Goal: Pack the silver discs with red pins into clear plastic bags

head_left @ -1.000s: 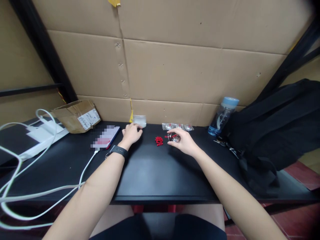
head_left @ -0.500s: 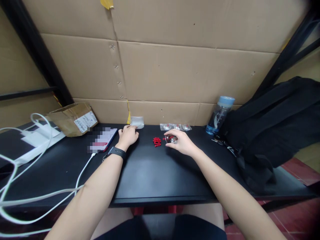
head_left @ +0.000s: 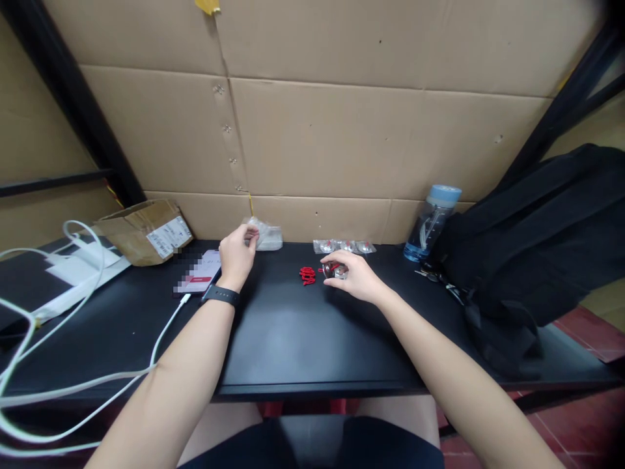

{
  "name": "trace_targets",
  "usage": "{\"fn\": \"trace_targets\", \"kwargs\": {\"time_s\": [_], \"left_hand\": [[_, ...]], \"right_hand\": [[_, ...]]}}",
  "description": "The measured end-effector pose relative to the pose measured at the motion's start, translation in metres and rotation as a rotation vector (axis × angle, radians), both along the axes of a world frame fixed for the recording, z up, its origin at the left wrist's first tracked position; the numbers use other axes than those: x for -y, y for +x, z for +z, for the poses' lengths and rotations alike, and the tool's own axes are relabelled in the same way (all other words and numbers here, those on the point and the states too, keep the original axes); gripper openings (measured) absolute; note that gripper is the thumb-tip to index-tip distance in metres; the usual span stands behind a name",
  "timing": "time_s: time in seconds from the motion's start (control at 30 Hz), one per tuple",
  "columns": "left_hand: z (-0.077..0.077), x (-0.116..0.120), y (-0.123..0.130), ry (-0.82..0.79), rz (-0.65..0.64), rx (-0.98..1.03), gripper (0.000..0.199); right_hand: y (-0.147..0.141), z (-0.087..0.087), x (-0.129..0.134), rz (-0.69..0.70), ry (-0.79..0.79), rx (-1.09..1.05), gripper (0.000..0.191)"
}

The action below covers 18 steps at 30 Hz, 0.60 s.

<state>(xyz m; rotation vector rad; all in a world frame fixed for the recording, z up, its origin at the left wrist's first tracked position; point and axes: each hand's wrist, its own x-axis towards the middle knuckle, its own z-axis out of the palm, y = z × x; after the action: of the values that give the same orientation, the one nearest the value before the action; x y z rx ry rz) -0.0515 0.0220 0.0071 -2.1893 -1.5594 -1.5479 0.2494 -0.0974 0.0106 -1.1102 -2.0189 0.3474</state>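
My left hand point(head_left: 238, 254), with a dark watch band on its wrist, pinches the edge of a thin clear plastic bag point(head_left: 266, 229). The bag rises from a small stack of similar bags point(head_left: 269, 242) by the cardboard wall. My right hand point(head_left: 359, 277) has its thumb and fingers closed round a small round shiny piece point(head_left: 329, 270), dark and silver with red on it; its kind is unclear. Just left of it lies a little heap of red cord point(head_left: 307, 276). Behind the right hand, several silver round pieces in clear wrapping point(head_left: 346, 246) lie in a row.
At left are a phone point(head_left: 201, 270) on a white cable point(head_left: 168, 326), an open cardboard box point(head_left: 141, 231) and a white power strip point(head_left: 83, 267). A water bottle point(head_left: 430, 225) and keys point(head_left: 430, 275) stand near a black backpack point(head_left: 537, 247) at right.
My left hand has moved back to the left from the stack, drawing up the edge of a clear bag. The right hand keeps its grip and has hardly moved.
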Motion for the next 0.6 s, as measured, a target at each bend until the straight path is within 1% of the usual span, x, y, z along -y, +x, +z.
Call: {"fn": "trace_targets", "kwargs": {"time_s": [0.1,0.17,0.27,0.33,0.4,0.43,0.5,0.53,0.6], "left_hand": [[-0.008,-0.006,-0.002,-0.043,-0.001,-0.048,0.016],[-0.012,-0.01,-0.001,-0.05,0.029,-0.134,0.013],[-0.015,-0.015,0.002,-0.051,0.076,-0.287,0.014],[-0.017,-0.016,0.004,-0.099,0.068,-0.352,0.013],[-0.018,-0.016,0.004,-0.185,0.071,-0.38,0.007],[-0.018,-0.015,0.003,-0.232,0.085,-0.386,0.007],[-0.016,-0.012,0.0,-0.297,0.132,-0.387,0.012],[-0.013,-0.01,-0.002,-0.305,0.158,-0.383,0.016],[-0.004,-0.004,-0.005,-0.271,0.187,-0.351,0.02]], "right_hand": [[-0.001,0.001,0.001,0.003,-0.007,0.002,0.039],[-0.001,0.002,0.002,-0.001,-0.003,0.01,0.039],[-0.001,0.001,0.001,0.002,0.014,0.024,0.04],[-0.001,0.0,0.001,0.008,0.013,0.026,0.04],[-0.001,-0.001,0.0,0.015,0.002,0.024,0.04],[-0.001,-0.002,0.0,0.018,-0.002,0.022,0.04],[0.0,-0.002,0.0,0.023,-0.002,0.018,0.04],[0.0,-0.002,0.0,0.023,0.0,0.016,0.039],[0.0,-0.001,0.0,0.016,0.003,0.015,0.039]]}}
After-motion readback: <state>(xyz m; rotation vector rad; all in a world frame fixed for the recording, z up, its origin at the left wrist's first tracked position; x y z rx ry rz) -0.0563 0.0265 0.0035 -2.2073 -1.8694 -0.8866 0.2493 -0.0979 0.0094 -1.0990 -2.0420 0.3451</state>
